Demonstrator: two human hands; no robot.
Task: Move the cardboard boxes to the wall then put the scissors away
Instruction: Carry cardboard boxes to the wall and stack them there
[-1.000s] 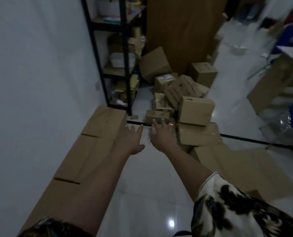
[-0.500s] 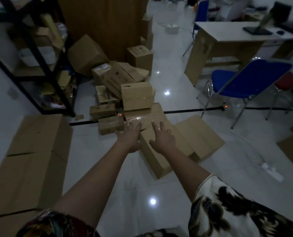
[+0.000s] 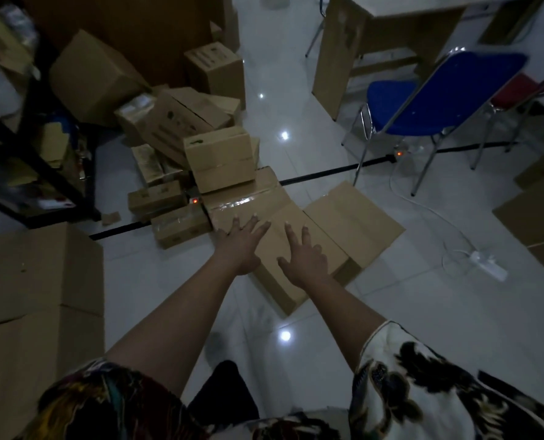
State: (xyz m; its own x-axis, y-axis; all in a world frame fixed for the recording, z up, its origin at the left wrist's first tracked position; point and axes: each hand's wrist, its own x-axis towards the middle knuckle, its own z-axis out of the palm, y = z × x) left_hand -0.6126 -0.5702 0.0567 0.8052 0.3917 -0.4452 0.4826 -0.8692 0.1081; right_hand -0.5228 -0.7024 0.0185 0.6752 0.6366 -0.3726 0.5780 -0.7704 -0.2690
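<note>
Both hands are released, fingers straight and spread, palms down. The left hand [image 3: 243,246] and the right hand [image 3: 304,258] lie side by side over the top of a long closed cardboard box [image 3: 283,290] on the tiled floor [image 3: 391,312]. Whether the palms press on it or hover just above it cannot be told.

Just beyond the fingertips a taped box [image 3: 248,195], sealed with clear tape, touches the long box's far end. A closed stacked box [image 3: 220,160] stands on it. To the right, a flat carton [image 3: 356,223] lies against the long box. To the left, two small boxes [image 3: 169,214] sit shut on the floor, one just behind the other.

Further back, a heap of cartons [image 3: 175,119] leans together, one big box [image 3: 89,81] tilted and one upright box [image 3: 215,71] behind it. Every box is closed, so no contents show.

At the far left, large flat cartons [image 3: 39,274] lie in a row. A black shelf rack [image 3: 32,173] holds blurred items. A blue chair [image 3: 423,103] stands beside a wooden worktop [image 3: 356,33], and a white power strip [image 3: 486,265] lies on the floor to the right.
</note>
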